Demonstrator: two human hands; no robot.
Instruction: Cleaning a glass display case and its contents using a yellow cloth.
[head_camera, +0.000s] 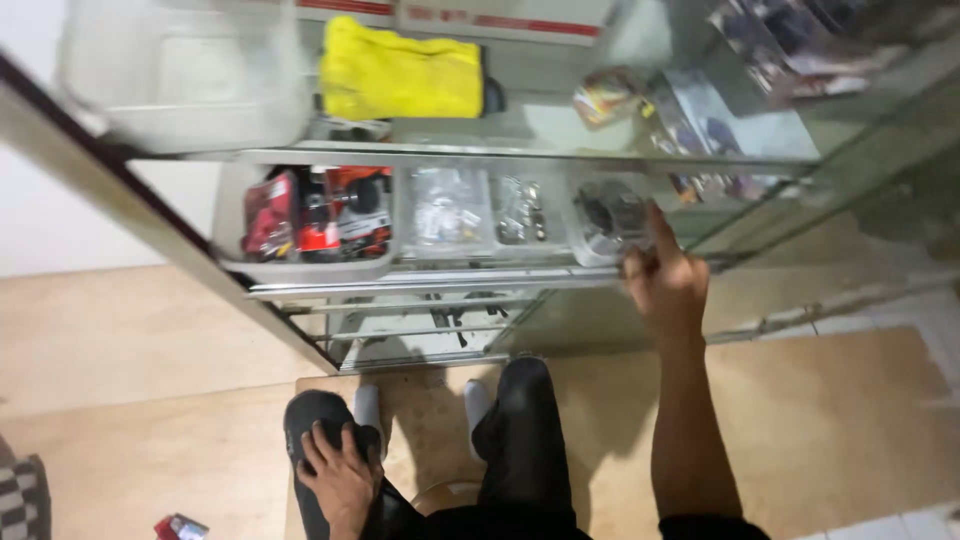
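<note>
I look down at a glass display cabinet (520, 155) with several shelves. My right hand (663, 275) reaches up to the edge of a middle shelf, its fingers curled against a clear plastic tub (608, 218) holding dark small parts. My left hand (340, 478) rests flat on my left knee, fingers spread over the black trouser leg. Two more clear tubs (480, 212) of small metal parts sit left of the one I touch.
A white tray (300, 268) with red packaged items sits on the same shelf at the left. Above lie a yellow cloth (400, 72) and a large clear box (185, 70). The floor is brown board with white tiles at the right.
</note>
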